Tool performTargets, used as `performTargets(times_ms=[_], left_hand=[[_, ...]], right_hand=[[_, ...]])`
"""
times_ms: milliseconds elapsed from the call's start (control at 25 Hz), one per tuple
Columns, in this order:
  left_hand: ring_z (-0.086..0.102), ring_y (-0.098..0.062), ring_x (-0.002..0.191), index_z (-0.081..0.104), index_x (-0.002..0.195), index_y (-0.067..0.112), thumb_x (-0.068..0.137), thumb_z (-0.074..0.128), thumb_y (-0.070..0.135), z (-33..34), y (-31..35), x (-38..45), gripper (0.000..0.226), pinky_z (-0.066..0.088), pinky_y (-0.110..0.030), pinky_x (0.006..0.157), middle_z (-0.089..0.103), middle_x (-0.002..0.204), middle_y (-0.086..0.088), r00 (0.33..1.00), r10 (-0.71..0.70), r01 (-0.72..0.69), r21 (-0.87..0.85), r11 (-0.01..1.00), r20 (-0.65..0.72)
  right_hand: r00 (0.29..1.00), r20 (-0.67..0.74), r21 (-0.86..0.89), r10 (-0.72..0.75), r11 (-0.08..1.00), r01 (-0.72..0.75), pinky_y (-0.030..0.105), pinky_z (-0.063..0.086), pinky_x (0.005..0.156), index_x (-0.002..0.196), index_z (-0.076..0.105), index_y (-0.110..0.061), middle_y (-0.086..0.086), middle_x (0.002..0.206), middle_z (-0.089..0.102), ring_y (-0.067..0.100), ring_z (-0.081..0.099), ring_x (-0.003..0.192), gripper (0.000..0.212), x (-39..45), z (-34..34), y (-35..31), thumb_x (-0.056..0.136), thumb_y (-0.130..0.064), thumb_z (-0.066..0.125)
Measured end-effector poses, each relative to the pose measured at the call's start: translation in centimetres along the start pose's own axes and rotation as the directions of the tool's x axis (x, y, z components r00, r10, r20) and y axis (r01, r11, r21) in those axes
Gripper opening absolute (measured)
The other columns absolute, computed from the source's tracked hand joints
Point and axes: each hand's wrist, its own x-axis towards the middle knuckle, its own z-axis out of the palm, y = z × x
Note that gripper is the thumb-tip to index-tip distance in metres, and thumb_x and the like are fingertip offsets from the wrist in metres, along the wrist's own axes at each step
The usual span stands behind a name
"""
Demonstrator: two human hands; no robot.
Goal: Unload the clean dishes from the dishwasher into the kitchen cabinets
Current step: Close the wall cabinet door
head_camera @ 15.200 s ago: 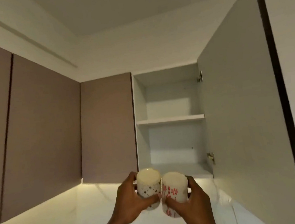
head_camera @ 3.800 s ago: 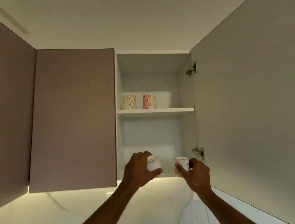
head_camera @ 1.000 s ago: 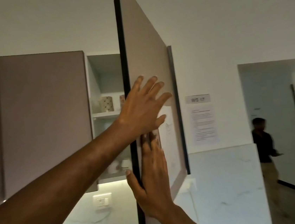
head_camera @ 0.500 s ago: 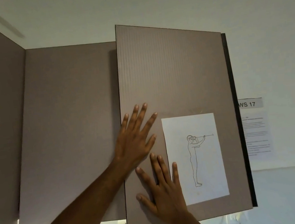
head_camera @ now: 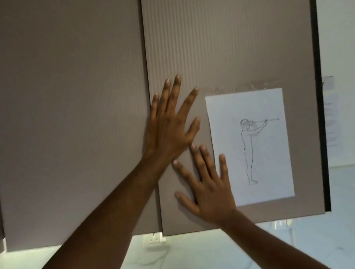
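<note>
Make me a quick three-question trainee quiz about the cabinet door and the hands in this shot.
1. True or false: both hands lie flat with straight fingers on the door.
2. Which hand is higher on the door?
A. left hand
B. right hand
C. both level
3. Fill in: the paper taped to the door shows a line drawing of a standing ____.

Key
1. True.
2. A: the left hand is above the right and nearer the door's left edge.
3. Person, arms raised forward; the right hand's fingers reach the sheet's left edge.
</note>
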Motion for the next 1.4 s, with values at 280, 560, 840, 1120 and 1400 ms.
performTargets(times_ms=[280,560,840,1120,1400], left_hand=[[0.005,-0.019,0.161,0.027,0.163,0.028,0.1,0.049,0.035,-2.3,-2.5,-3.6,0.067,0.017,-0.05,0.127,0.011,0.174,0.0,0.999,0.04,-0.038,-0.05,0.998,0.035],[0.044,-0.036,0.141,0.046,0.149,0.005,0.086,0.064,0.022,-4.4,-10.6,-22.9,0.068,0.038,-0.051,0.116,0.048,0.152,-0.016,0.159,-0.945,0.75,-0.587,0.303,-0.285],[0.061,-0.04,0.116,0.057,0.128,-0.001,0.107,0.048,0.04,-2.6,-19.0,-30.1,0.048,0.049,-0.049,0.102,0.058,0.142,-0.024,-0.367,-0.788,0.27,-0.753,-0.599,0.495],[0.062,-0.032,0.109,0.057,0.134,0.011,0.107,0.048,0.037,-5.5,-19.4,-30.0,0.038,0.053,-0.043,0.09,0.063,0.138,-0.015,-0.301,-0.799,0.119,-0.811,-0.573,0.521],[0.062,-0.026,0.115,0.06,0.137,0.013,0.103,0.029,0.065,-16.1,-13.5,-33.0,0.069,0.052,-0.04,0.103,0.068,0.122,-0.004,-0.257,-0.782,0.008,-0.808,-0.589,0.568]], right_hand=[[0.995,0.083,0.016,0.048,0.999,-0.05,0.07,0.012,0.123,0.165,0.024,-0.031,0.019,0.174,0.0,0.04,0.001,0.161,0.081,0.3,-0.8,-1.7,0.097,-0.069,0.045],[0.957,-0.01,0.155,-0.289,0.945,0.287,0.067,0.017,0.124,0.163,0.034,-0.023,0.018,0.174,0.006,0.039,0.008,0.161,0.074,5.4,-1.5,-12.7,0.098,-0.058,0.043],[0.833,0.141,0.131,-0.535,0.844,0.52,0.065,0.013,0.125,0.166,0.017,-0.031,0.012,0.175,-0.008,0.037,-0.006,0.161,0.078,9.9,4.7,-19.3,0.099,-0.059,0.044],[0.817,0.157,0.129,-0.555,0.832,0.54,0.064,0.007,0.126,0.166,0.012,-0.034,0.01,0.174,-0.016,0.037,-0.014,0.16,0.082,9.4,3.5,-19.1,0.098,-0.065,0.046],[0.788,0.293,0.155,-0.542,0.84,0.52,0.071,0.011,0.121,0.163,0.022,-0.039,0.003,0.175,-0.011,0.035,-0.003,0.162,0.082,7.2,-5.0,-16.8,0.093,-0.058,0.059]])
